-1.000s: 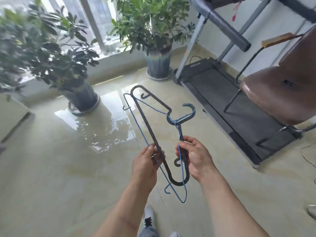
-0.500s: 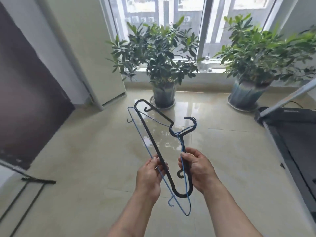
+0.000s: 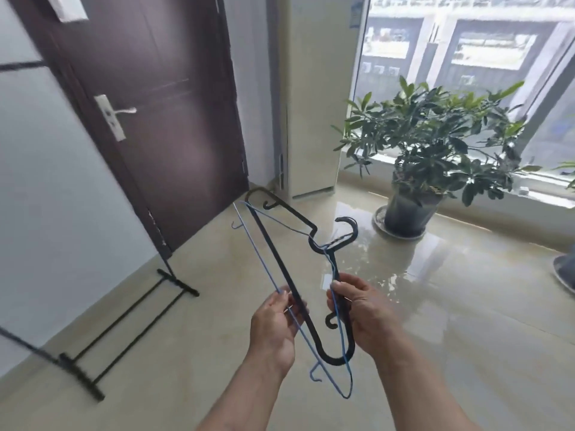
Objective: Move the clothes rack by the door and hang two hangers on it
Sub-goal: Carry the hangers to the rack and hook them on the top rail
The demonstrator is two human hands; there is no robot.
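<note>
Since the earlier frame the door (image 3: 161, 126) and clothes rack (image 3: 124, 325) have been brought into view, while both hangers (image 3: 298, 303), light, stiff and tangle-prone, are pinched between the fingers (image 3: 281, 295) of the left hand (image 3: 273, 328) and right hand (image 3: 370, 315).

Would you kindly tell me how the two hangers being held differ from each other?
The black hanger is thick, with a broad bar; the blue hanger is thin wire. The black one's end curves roundly, while the blue one's end forms a narrower point, lower down. Both are held together, hooks overlapping, by the left hand and right hand.
</note>
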